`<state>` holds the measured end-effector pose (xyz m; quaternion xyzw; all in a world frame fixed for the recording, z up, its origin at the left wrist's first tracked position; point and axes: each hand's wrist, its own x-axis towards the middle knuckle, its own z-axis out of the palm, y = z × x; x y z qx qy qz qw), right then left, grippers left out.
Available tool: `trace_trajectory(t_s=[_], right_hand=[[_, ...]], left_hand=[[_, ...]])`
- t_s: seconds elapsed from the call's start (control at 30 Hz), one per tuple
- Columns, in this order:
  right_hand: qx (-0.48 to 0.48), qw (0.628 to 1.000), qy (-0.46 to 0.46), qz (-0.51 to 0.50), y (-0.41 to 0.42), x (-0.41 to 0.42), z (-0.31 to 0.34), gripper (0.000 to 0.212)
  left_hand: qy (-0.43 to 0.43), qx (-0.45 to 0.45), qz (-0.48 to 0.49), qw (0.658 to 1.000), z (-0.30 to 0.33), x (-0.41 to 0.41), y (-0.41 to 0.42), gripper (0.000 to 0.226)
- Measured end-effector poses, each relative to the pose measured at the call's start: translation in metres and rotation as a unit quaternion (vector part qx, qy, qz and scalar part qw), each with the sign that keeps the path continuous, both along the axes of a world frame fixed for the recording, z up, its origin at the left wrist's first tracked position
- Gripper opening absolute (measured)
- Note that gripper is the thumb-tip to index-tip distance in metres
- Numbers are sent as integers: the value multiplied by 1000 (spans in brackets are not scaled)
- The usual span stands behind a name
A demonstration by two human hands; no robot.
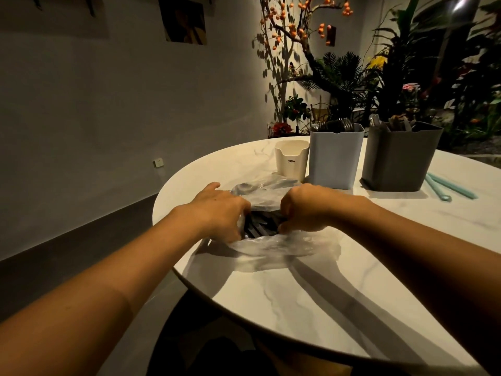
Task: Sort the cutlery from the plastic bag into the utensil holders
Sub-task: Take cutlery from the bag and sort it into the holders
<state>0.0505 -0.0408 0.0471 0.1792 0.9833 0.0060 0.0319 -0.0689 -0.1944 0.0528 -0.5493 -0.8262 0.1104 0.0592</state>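
A clear plastic bag lies on the white marble table, its mouth toward me. Dark cutlery handles show in the opening. My left hand grips the left edge of the bag's mouth and my right hand grips the right edge, both with curled fingers. Behind the bag stand three utensil holders: a small cream one, a taller light blue one with dark cutlery in it, and a grey one with utensils in it.
Two pale teal utensils lie on the table right of the grey holder. The table's round edge curves close on the left. Plants and a branch with orange fruits stand beyond the table against the wall.
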Motion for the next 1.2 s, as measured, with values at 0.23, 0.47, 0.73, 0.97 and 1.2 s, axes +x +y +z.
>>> trace_trajectory(t_s=[0.23,0.47,0.73,0.97,1.2], right_hand=[[-76,996,9,-55,-10,-9,-18,83],[-135,986,72,-70,-18,-20,-28,82],[-338,922,159,-104,3,-21,-23,57],[-307,917,212,-145,21,-18,-14,37],[-349,916,157,-117,21,-20,-20,41]], left_hand=[[-54,-56,57,995,-3,-3,8,94],[-125,-24,96,987,-33,3,14,123],[-129,48,75,988,-50,-14,18,120],[3,215,-132,968,-51,-19,17,73],[-67,277,-190,939,-68,10,23,47]])
